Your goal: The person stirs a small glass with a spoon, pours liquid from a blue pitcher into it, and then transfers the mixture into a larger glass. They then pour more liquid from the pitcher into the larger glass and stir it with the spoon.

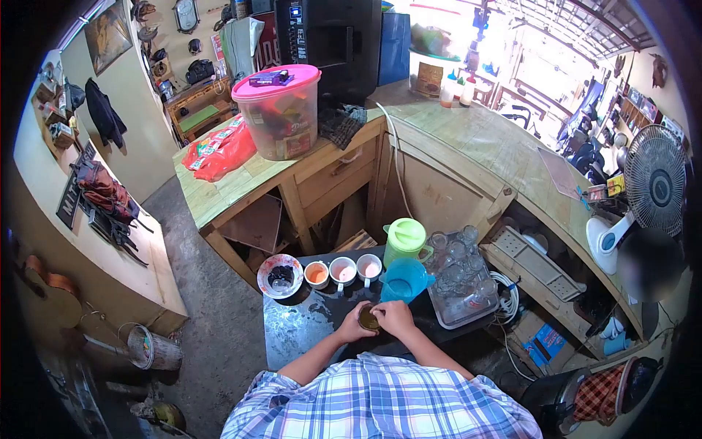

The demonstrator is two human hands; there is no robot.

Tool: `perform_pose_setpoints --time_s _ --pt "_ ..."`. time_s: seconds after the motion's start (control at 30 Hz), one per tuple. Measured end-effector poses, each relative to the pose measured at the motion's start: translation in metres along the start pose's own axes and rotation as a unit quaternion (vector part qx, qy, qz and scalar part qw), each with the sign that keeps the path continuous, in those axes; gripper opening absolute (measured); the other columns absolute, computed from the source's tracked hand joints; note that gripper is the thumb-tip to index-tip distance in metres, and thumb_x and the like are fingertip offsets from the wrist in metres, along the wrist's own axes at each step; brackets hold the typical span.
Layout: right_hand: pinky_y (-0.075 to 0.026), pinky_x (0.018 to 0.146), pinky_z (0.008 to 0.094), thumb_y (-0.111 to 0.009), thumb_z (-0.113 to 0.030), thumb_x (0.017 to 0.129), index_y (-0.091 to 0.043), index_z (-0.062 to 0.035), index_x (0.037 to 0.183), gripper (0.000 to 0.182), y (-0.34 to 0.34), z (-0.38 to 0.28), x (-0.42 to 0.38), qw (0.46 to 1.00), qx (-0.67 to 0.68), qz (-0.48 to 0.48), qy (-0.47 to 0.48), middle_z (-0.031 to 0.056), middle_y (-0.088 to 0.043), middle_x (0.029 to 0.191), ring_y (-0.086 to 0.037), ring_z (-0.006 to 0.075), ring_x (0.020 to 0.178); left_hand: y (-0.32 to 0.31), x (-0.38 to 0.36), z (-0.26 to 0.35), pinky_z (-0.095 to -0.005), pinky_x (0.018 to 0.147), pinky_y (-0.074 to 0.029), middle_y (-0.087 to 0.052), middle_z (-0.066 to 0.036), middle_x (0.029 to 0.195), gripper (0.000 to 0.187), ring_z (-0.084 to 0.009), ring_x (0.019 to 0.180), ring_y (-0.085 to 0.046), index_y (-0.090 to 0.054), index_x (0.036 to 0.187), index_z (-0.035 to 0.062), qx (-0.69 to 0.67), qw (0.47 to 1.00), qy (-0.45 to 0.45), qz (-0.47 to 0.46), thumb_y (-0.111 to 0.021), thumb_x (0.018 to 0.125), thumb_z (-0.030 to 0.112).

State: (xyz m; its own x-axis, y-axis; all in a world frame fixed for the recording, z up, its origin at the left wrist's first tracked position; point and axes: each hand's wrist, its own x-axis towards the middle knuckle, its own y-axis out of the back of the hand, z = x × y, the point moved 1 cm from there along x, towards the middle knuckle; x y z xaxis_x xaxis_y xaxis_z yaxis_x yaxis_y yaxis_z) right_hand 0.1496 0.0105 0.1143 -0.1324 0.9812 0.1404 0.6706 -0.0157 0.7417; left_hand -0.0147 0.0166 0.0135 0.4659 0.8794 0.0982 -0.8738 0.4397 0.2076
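Note:
My left hand (pixel 354 326) is closed around a small round cup (pixel 370 319) with a dark greenish-brown inside, held over the near edge of the dark table (pixel 296 329). At the cup's right rim, my right hand (pixel 395 317) has its fingers drawn together; whatever they hold is hidden. Just beyond my hands stands a blue pitcher (pixel 404 281), and behind it a lidded green pitcher (pixel 406 238). To the left, three cups form a row: an orange-filled cup (pixel 316 274), a white mug (pixel 342 271) and another white mug (pixel 368 268), both pinkish inside.
A patterned bowl (pixel 267 290) with dark contents sits at the table's left end. On the right is a tray (pixel 462 317) of clear glasses. Wooden counters with a pink-lidded tub (pixel 281 121) and a white fan (pixel 608 238) border the table. A cable coil (pixel 507 296) lies beside the tray.

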Motion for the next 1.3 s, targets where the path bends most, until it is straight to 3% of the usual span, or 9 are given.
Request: perform_pose_setpoints --time_s 0.07,0.2,0.27,0.4,0.47,0.57,1.1,1.2,1.3 --pt "-0.053 0.066 0.0412 -0.065 -0.022 0.081 -0.076 -0.0119 0.087 0.015 0.005 -0.005 0.002 0.995 0.095 -0.030 -0.020 0.0151 -0.069 0.078 -0.067 0.0323 0.070 0.001 0.001 0.003 -0.0346 0.099 -0.044 -0.056 -0.012 0.123 0.096 -0.0222 0.115 -0.055 -0.038 0.133 0.0044 -0.008 1.000 0.005 -0.004 -0.092 0.054 0.017" --pt "-0.053 0.065 0.0412 -0.067 -0.023 0.081 -0.075 -0.0118 0.088 0.016 0.009 -0.009 0.000 1.000 0.014 0.005 -0.011 0.0155 -0.069 0.078 -0.067 0.0326 0.070 0.000 0.002 -0.008 -0.0345 0.099 -0.044 -0.056 -0.012 0.122 0.096 -0.0217 0.115 -0.055 -0.038 0.133 0.0040 0.021 1.000 -0.008 -0.001 -0.092 0.054 0.017" --pt "-0.054 0.068 0.0416 -0.067 -0.023 0.081 -0.075 -0.0120 0.089 0.016 0.013 -0.010 0.003 0.996 0.031 -0.073 -0.037 0.0153 -0.069 0.081 -0.067 0.0331 0.073 0.000 0.001 -0.008 -0.0345 0.099 -0.044 -0.056 -0.012 0.122 0.097 -0.0219 0.115 -0.055 -0.038 0.133 0.0039 0.005 1.000 0.006 -0.003 -0.092 0.054 0.017" --pt "-0.053 0.069 0.0419 -0.067 -0.023 0.080 -0.075 -0.0123 0.089 0.017 0.008 -0.006 0.002 0.999 0.037 -0.004 -0.011 0.0154 -0.069 0.081 -0.067 0.0334 0.073 0.001 0.001 -0.003 -0.0345 0.099 -0.044 -0.056 -0.012 0.122 0.096 -0.0222 0.115 -0.055 -0.038 0.133 0.0041 -0.003 1.000 0.001 -0.004 -0.092 0.054 0.016" --pt "-0.053 0.070 0.0412 -0.067 -0.022 0.081 -0.076 -0.0127 0.090 0.016 0.009 -0.006 0.000 0.993 -0.007 -0.112 -0.021 0.0154 -0.069 0.081 -0.067 0.0331 0.074 0.002 0.001 0.001 -0.0355 0.101 -0.042 -0.054 -0.012 0.126 0.098 -0.0214 0.117 -0.053 -0.037 0.134 0.0033 -0.010 0.999 0.032 -0.021 -0.092 0.054 0.018" --pt "-0.054 0.070 0.0416 -0.066 -0.020 0.081 -0.076 -0.0126 0.091 0.016 0.006 -0.011 0.000 0.997 0.073 -0.016 -0.004 0.0159 -0.069 0.082 -0.067 0.0332 0.075 -0.001 0.001 -0.006 -0.0352 0.101 -0.043 -0.055 -0.012 0.125 0.098 -0.0211 0.116 -0.054 -0.038 0.134 0.0034 -0.015 1.000 0.013 -0.005 -0.093 0.054 0.018" --pt "-0.053 0.067 0.0429 -0.066 -0.022 0.081 -0.076 -0.0119 0.089 0.016 0.006 -0.006 -0.001 0.999 0.031 0.028 0.006 0.0154 -0.068 0.076 -0.066 0.0343 0.071 0.000 0.000 -0.006 -0.0349 0.099 -0.044 -0.056 -0.012 0.123 0.097 -0.0225 0.116 -0.055 -0.039 0.134 0.0044 0.004 1.000 -0.003 0.004 -0.092 0.054 0.018" --pt "-0.053 0.069 0.0417 -0.066 -0.021 0.081 -0.075 -0.0110 0.089 0.016 0.006 -0.004 -0.002 0.998 0.013 -0.062 -0.016 0.0150 -0.069 0.080 -0.066 0.0328 0.072 0.000 0.000 -0.006 -0.0348 0.099 -0.044 -0.056 -0.012 0.123 0.096 -0.0229 0.115 -0.055 -0.039 0.133 0.0046 0.000 1.000 0.006 -0.008 -0.091 0.054 0.018" --pt "-0.052 0.072 0.0416 -0.066 -0.019 0.081 -0.075 -0.0113 0.088 0.015 0.004 -0.006 -0.002 0.996 0.079 0.007 0.035 0.0139 -0.069 0.082 -0.065 0.0320 0.077 0.000 0.001 -0.005 -0.0344 0.099 -0.044 -0.056 -0.012 0.122 0.095 -0.0227 0.114 -0.056 -0.039 0.133 0.0047 -0.009 1.000 -0.011 -0.001 -0.091 0.054 0.017"
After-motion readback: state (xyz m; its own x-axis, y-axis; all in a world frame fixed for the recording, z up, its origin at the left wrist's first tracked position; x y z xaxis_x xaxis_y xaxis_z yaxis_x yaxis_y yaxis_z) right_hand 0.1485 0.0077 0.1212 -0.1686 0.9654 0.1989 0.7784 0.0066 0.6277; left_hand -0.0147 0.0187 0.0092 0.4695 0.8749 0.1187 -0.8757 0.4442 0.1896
